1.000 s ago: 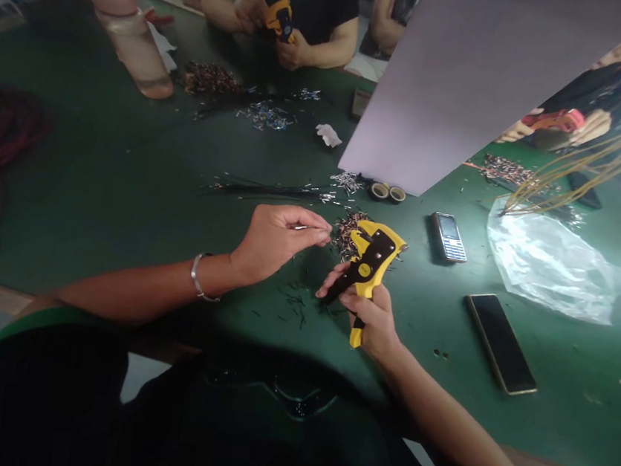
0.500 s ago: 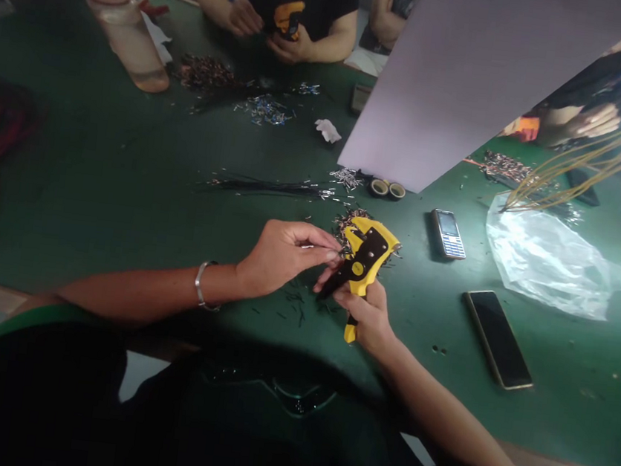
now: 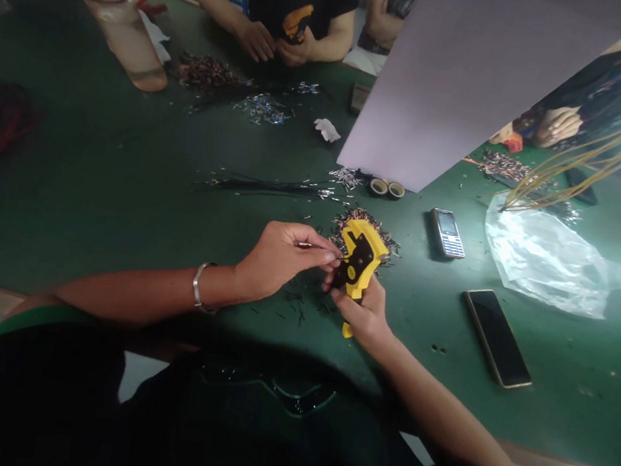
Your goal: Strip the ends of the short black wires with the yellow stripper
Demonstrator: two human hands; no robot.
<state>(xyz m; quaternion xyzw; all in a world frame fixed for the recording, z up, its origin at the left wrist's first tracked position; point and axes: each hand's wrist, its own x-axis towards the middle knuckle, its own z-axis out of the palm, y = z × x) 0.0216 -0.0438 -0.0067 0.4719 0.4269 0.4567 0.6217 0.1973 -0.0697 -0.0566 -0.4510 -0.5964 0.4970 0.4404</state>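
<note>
My right hand (image 3: 366, 310) is closed round the handles of a yellow and black wire stripper (image 3: 362, 258), its head tilted up over the table. My left hand (image 3: 279, 256) pinches a thin wire (image 3: 306, 245) between thumb and fingertips, with the wire's end at the tool's jaws. How far the end reaches into the jaws I cannot tell. Behind the tool lies a pile of short cut wire pieces (image 3: 357, 216). Dark insulation scraps (image 3: 296, 302) are scattered on the table below my left hand.
A bundle of black wires (image 3: 271, 186) lies beyond my hands, near two tape rolls (image 3: 386, 188) and a tall pale panel (image 3: 446, 76). To the right are a keypad phone (image 3: 447, 234), a smartphone (image 3: 497, 338) and a plastic bag (image 3: 551, 257). Across the table a co-worker holds an orange tool (image 3: 297, 23).
The wire stripper has turned slightly and its handles look squeezed closer together. My left hand stays nearly in place at the jaws. Across the table, the co-worker's hand has moved lower.
</note>
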